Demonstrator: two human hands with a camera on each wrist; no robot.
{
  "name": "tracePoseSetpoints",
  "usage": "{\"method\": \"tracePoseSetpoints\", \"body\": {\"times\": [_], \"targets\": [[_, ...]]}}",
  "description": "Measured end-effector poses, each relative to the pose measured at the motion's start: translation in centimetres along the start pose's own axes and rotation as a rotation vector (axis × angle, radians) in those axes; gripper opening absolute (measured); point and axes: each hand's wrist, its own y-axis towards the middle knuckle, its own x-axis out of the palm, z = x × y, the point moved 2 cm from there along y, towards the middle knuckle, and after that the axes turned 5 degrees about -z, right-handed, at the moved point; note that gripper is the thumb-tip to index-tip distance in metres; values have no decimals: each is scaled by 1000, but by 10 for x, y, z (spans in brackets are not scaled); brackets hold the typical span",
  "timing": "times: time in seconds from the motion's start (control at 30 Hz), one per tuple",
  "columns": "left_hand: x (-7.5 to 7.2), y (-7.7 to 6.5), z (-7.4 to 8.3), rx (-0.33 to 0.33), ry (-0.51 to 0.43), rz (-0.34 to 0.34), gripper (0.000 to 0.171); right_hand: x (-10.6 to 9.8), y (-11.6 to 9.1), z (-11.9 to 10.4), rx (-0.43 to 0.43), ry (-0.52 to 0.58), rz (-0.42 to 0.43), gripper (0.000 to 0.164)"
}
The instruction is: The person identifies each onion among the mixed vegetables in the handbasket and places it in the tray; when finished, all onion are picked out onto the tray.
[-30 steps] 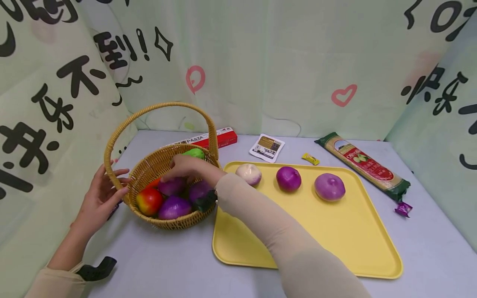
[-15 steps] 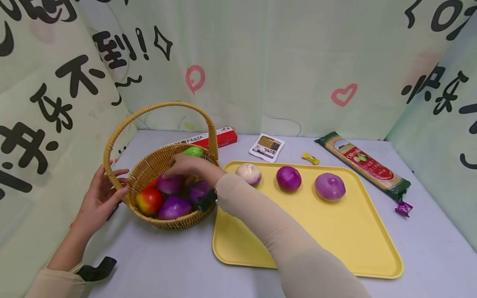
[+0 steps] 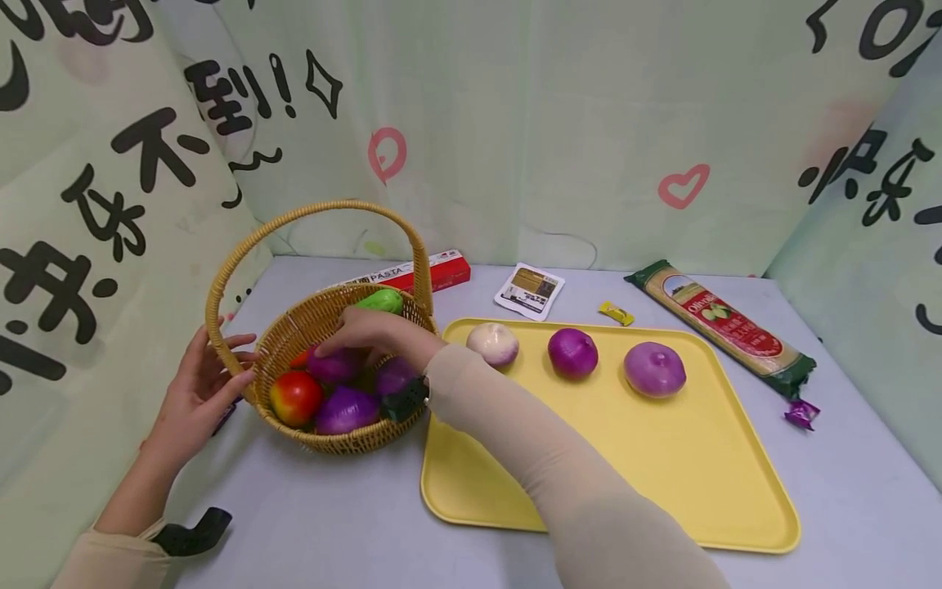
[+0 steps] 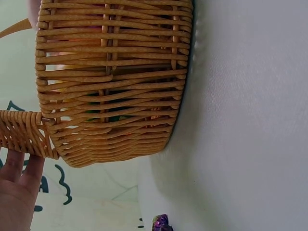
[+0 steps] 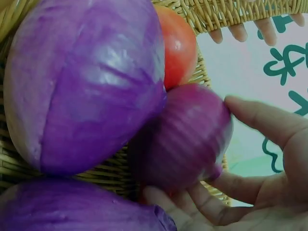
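A wicker basket (image 3: 331, 442) with a tall hooped handle stands at the left of the table. My left hand (image 3: 193, 397) holds the foot of that handle, fingers behind it and thumb in front. Inside the basket, my right hand (image 3: 371, 331) grips a purple onion (image 5: 195, 137), thumb on one side and fingers on the other. Around that onion lie two larger purple onion-like vegetables (image 5: 91, 91), a red-and-yellow fruit (image 3: 296, 398) and a green item (image 3: 383, 300) partly behind my hand. Something orange-red shows just past the gripped onion.
On a yellow tray (image 3: 625, 483) sit a whitish onion (image 3: 495, 343) and two purple onions (image 3: 572, 353). Behind it lie a red pasta box (image 3: 449, 270), a white packet (image 3: 530, 291), a yellow sweet (image 3: 616, 313) and a noodle bag (image 3: 724, 323). A purple sweet (image 3: 801, 414) lies far right.
The onion under my right hand has shifted very slightly to the left. Both hands otherwise keep nearly the same place, and the head view has turned a touch.
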Motion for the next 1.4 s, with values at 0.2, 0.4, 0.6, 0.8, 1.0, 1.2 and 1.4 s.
{"method": "tracePoseSetpoints", "body": {"times": [0.2,0.4,0.6,0.8,1.0,1.2,1.4], "targets": [[0,1,1,1,16,-1,79,-3,2,0,-8,-11,-41,40],[-1,1,1,10,0,-3,79,-2,2,-2,-10,24,-64,47],[-1,1,1,9,-1,-3,79,0,1,-4,-48,61,-93,51],[0,1,1,-10,9,-1,78,1,0,-2,-33,86,-119,50],[1,0,1,-17,19,-1,78,0,-2,-1,-102,111,-148,47],[0,0,1,-14,9,-3,78,-4,-5,-1,-151,77,-187,43],[0,1,0,-27,26,0,79,-7,-5,2,-142,80,-217,45]]}}
